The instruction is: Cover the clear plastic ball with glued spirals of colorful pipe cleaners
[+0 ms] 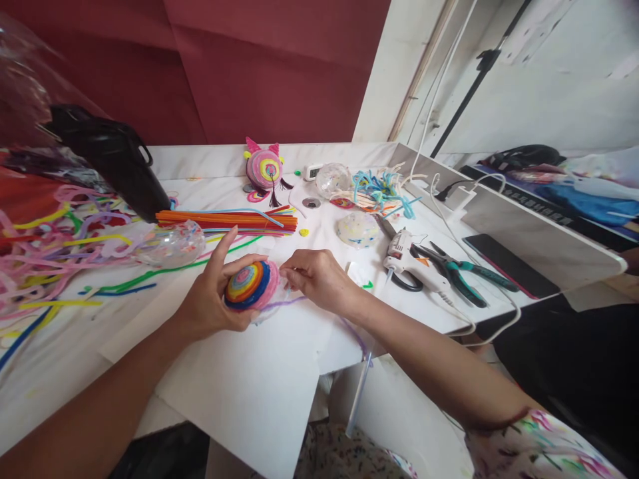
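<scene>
My left hand [214, 286] is wrapped around a ball [248, 285] covered in coiled pipe cleaners, with rings of pink, yellow, orange and blue. Clear plastic shows at the ball's lower right side. Close against that side, my right hand [312, 276] has its thumb and fingers pinched together; what lies between the fingertips is too small to make out. A purple pipe cleaner [284, 303] runs from the ball, under my right wrist and down over the table edge.
Ahead stands a finished pink ball figure [264, 167] with tassels. Orange pipe cleaners [214, 221] lie bundled beside a clear plastic ball [174, 243] and a black bottle [107, 159]. To the right are a glue gun [399, 249], pliers [459, 273] and a phone [509, 265].
</scene>
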The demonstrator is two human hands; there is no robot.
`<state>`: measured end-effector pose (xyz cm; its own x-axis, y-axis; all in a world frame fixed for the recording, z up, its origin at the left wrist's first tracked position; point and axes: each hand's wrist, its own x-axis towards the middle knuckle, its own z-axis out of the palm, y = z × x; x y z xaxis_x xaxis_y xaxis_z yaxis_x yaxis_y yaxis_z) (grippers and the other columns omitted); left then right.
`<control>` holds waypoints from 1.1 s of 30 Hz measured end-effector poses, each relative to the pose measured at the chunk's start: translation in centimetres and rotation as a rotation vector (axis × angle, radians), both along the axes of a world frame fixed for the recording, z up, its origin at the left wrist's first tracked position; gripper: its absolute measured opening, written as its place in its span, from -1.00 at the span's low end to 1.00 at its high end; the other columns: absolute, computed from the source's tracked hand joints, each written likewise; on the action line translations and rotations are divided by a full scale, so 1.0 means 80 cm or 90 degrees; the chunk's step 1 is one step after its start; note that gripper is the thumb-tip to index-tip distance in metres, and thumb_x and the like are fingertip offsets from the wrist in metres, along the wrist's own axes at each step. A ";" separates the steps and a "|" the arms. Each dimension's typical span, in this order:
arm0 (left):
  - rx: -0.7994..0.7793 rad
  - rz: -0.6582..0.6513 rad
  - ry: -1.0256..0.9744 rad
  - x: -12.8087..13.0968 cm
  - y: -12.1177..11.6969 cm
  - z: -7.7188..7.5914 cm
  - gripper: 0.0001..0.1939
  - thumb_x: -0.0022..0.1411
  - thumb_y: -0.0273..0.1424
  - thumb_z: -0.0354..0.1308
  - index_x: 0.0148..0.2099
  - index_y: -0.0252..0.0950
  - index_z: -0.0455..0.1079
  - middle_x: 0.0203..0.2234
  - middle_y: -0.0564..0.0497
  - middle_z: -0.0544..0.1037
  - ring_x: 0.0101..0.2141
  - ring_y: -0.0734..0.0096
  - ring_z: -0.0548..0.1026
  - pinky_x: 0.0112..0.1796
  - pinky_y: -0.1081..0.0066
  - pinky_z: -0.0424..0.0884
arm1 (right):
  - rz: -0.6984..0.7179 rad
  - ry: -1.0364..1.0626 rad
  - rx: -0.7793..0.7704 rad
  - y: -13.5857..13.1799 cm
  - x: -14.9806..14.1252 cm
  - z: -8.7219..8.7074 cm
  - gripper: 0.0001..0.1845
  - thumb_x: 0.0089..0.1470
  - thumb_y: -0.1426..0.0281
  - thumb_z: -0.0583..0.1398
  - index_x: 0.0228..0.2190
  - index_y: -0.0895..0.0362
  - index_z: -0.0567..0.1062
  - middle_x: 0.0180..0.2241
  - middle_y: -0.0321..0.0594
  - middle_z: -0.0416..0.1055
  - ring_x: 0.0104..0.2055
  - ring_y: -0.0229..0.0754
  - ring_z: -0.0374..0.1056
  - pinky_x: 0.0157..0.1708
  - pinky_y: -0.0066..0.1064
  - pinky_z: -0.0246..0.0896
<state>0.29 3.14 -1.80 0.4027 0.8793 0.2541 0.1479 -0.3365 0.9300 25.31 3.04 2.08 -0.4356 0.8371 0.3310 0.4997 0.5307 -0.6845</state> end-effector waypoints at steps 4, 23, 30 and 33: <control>0.019 0.006 0.001 -0.001 0.002 -0.004 0.43 0.00 -0.27 0.58 0.67 0.09 -0.29 0.26 -0.24 0.60 0.08 -0.11 0.68 -0.08 0.13 0.69 | -0.015 -0.009 0.014 -0.003 -0.004 -0.006 -0.75 0.27 0.68 0.21 -0.36 0.21 0.64 -0.36 -0.19 0.58 -0.40 -0.25 0.48 -0.32 -0.43 0.31; 0.040 0.017 -0.002 -0.004 0.006 -0.013 0.52 0.01 -0.25 0.58 0.67 0.08 -0.47 0.24 -0.26 0.61 0.06 -0.05 0.68 -0.07 0.11 0.69 | -0.072 0.009 0.085 -0.005 -0.012 -0.021 -0.78 0.31 0.61 0.21 -0.34 0.17 0.60 -0.38 -0.24 0.51 -0.40 -0.25 0.37 -0.32 -0.44 0.24; 0.028 0.002 0.011 0.002 0.000 0.001 0.51 0.02 -0.36 0.52 0.66 0.05 -0.52 0.27 -0.26 0.60 0.10 -0.10 0.67 -0.07 0.15 0.68 | -0.001 -0.037 0.098 -0.004 0.001 -0.019 -0.74 0.32 0.66 0.16 -0.29 0.18 0.61 -0.31 -0.16 0.55 -0.28 -0.20 0.46 -0.23 -0.40 0.32; 0.025 0.006 0.024 0.005 -0.002 0.012 0.54 -0.01 -0.37 0.53 0.66 0.03 -0.53 0.25 -0.25 0.61 0.06 -0.10 0.69 -0.07 0.13 0.68 | -0.001 -0.092 0.116 -0.005 0.000 -0.019 -0.75 0.36 0.63 0.14 -0.27 0.18 0.59 -0.28 -0.13 0.53 -0.29 -0.19 0.45 -0.24 -0.38 0.33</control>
